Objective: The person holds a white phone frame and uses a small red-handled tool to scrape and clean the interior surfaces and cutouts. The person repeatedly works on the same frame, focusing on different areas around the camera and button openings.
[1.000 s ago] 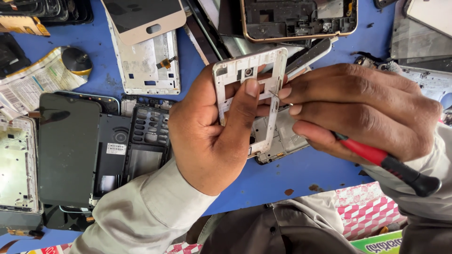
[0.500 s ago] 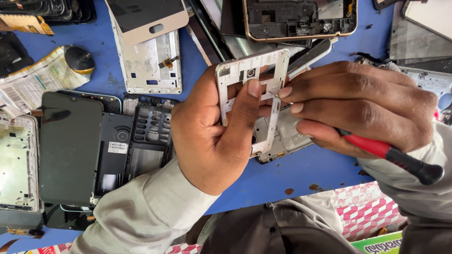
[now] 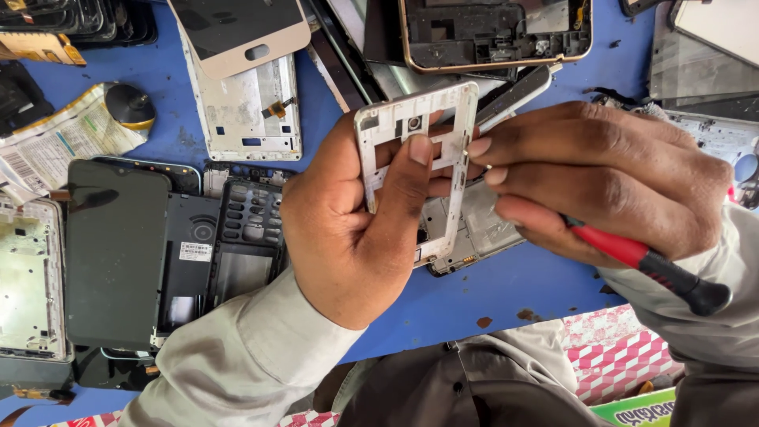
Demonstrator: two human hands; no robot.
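Above the blue tabletop point(image 3: 506, 296), a left hand point(image 3: 356, 229) pinches a white phone frame point(image 3: 415, 170) by its side rails, a light, thin, likely brittle part, while the right hand point(image 3: 609, 178), clenching a red-handled screwdriver point(image 3: 644, 265), touches its edge.

blue bench point(image 3: 506, 292), phone parts point(image 3: 245, 111) (scattered), dark phone point(image 3: 115, 253)
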